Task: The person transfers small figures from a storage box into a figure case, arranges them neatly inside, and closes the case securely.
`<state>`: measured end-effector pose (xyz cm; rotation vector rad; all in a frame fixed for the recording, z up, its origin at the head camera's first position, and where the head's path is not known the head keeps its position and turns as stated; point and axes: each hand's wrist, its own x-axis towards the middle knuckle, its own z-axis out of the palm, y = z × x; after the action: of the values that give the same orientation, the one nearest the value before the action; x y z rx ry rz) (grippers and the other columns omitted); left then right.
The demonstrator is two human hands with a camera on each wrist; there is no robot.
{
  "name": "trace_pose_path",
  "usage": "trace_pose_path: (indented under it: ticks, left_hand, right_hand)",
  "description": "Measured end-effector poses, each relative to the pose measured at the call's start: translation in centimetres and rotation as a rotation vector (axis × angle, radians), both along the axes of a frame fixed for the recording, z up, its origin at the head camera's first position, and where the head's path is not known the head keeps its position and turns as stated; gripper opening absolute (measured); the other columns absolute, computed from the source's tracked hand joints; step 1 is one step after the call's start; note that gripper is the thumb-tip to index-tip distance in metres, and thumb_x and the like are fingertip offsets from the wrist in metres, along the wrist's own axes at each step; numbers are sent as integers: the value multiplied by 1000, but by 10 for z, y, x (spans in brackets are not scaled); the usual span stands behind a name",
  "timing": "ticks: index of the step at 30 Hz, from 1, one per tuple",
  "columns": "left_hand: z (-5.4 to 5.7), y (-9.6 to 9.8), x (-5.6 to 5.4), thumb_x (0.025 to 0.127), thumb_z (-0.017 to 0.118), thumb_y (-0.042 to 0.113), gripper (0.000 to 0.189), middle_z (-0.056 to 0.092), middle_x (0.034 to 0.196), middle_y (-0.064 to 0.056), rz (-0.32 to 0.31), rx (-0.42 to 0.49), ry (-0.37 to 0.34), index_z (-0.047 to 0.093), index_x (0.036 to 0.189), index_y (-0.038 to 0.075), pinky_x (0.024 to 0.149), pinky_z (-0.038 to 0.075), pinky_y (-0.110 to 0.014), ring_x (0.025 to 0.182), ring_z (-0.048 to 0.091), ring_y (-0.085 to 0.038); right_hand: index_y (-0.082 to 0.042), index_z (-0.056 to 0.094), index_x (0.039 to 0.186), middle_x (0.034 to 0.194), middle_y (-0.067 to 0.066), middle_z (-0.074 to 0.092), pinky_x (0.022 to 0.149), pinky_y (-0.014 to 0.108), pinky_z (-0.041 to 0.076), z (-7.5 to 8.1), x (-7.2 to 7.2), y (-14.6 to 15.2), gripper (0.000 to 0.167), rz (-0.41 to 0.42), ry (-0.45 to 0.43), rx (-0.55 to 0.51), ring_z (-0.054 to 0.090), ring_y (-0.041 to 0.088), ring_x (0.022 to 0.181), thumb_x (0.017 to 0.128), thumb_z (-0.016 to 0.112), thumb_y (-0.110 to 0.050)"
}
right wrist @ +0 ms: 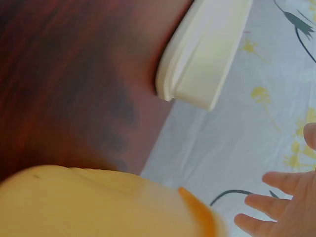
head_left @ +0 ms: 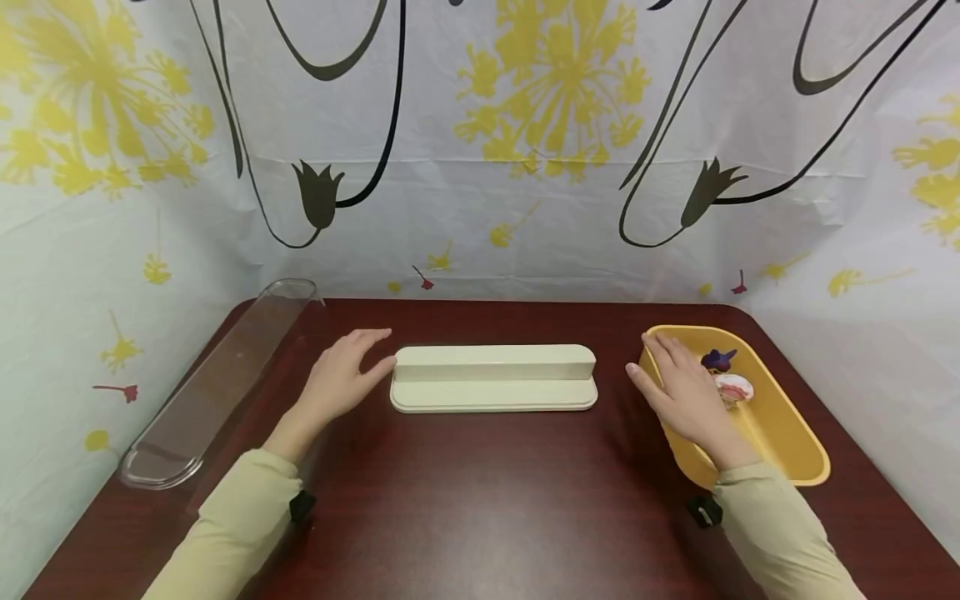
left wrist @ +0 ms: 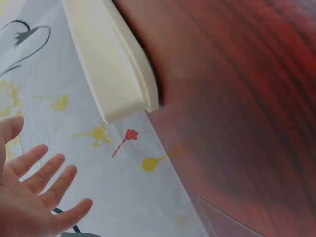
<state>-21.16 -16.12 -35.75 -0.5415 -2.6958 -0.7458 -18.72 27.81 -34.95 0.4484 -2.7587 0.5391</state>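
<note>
In the middle of the head view lies a long cream stand [head_left: 495, 393] with rounded ends and a raised step along its back. My left hand [head_left: 336, 379] is just left of it, fingers spread and nothing held; the left wrist view has the fingers apart, below the end of the stand. On the other side, my right hand [head_left: 688, 398] hovers over the left rim of a yellow tray [head_left: 783, 442], its fingers extended and holding nothing. Inside the tray are a small dark blue and purple piece [head_left: 718, 360] and a white and pink piece [head_left: 735, 387], partly hidden by that hand.
A long clear plastic cover [head_left: 221, 392] with rounded ends lies along the left edge of the dark red-brown table [head_left: 495, 508]. White cloth [head_left: 480, 225] printed with yellow and dark flowers hangs behind the table and on both sides.
</note>
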Motion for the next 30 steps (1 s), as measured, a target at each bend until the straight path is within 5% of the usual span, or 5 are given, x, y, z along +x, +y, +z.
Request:
trace_pose_path:
  ticks: [6,18,23,30]
  left_hand:
    - [7,-2,-10,85,59,27,44,51,115,-12,-42,136,-111,51,123,7,85,36,-47,105,46,-28]
    - [10,-1,-26,84,61,23,41,52,105,-13,-119,102,-271,52,120,4,81,40,-43,97,50,-32]
    - [7,-2,-31,85,59,23,40,52,106,-17,-112,92,-305,52,120,4,80,40,-43,97,50,-32]
    - [2,-5,-38,85,59,21,35,52,106,-17,-138,73,-329,54,116,4,78,41,-43,95,50,-32]
  right_hand:
    - [4,38,129,131,27,32,90,59,20,23,1,3,53,17,-63,-84,25,46,118,94,40,-35]
    - [-3,48,121,113,19,52,77,44,39,68,-12,47,47,-19,-272,-174,51,30,98,94,35,-40]
    - [0,54,109,100,11,59,67,27,45,67,-23,71,38,34,-433,-265,57,9,84,94,40,-32]
    - [3,54,108,95,1,59,69,32,46,53,-36,94,32,72,-608,-337,58,14,84,93,46,-25]
